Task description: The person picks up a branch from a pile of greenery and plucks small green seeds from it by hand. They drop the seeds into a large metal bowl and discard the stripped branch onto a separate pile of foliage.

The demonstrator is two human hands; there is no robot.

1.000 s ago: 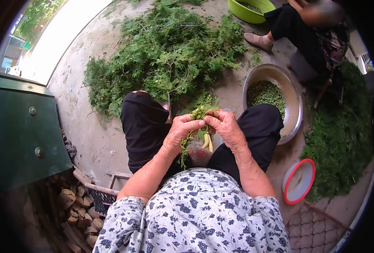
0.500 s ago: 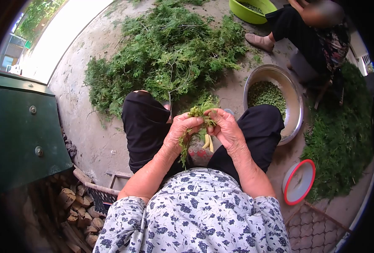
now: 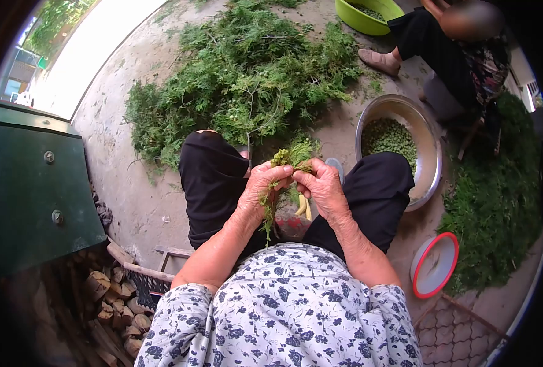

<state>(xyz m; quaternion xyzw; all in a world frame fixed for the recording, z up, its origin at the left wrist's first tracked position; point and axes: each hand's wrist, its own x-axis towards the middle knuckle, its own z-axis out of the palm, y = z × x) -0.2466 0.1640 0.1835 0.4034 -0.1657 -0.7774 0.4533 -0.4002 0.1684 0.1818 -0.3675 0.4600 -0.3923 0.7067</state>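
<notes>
In front of my lap, my left hand [image 3: 260, 188] is closed around a leafy evergreen sprig [image 3: 297, 153]. Its green tips stick out above the fingers, and thin stems trail below that palm. My right hand [image 3: 328, 189] pinches the same sprig near its tips, its thumb and fingers close to the left thumb. Whatever lies between the right fingertips is mostly hidden. To the right of my knee stands a large metal basin [image 3: 431, 177] holding many small green cones or berries [image 3: 389, 140]. Beyond my feet spreads a heap of cut evergreen branches [image 3: 241, 92].
A person in dark trousers [image 3: 427, 40] sits at upper right beside a lime-green basin [image 3: 369, 23]. A red-rimmed white basin [image 3: 452, 264] and a darker greenery pile [image 3: 494, 202] lie right. Firewood [image 3: 115, 300] and a green metal box [image 3: 39, 189] are left.
My right hand has shifted slightly left, bringing its fingertips closer to my left thumb. The sprig stays in my left hand. The whole view has shifted a little.
</notes>
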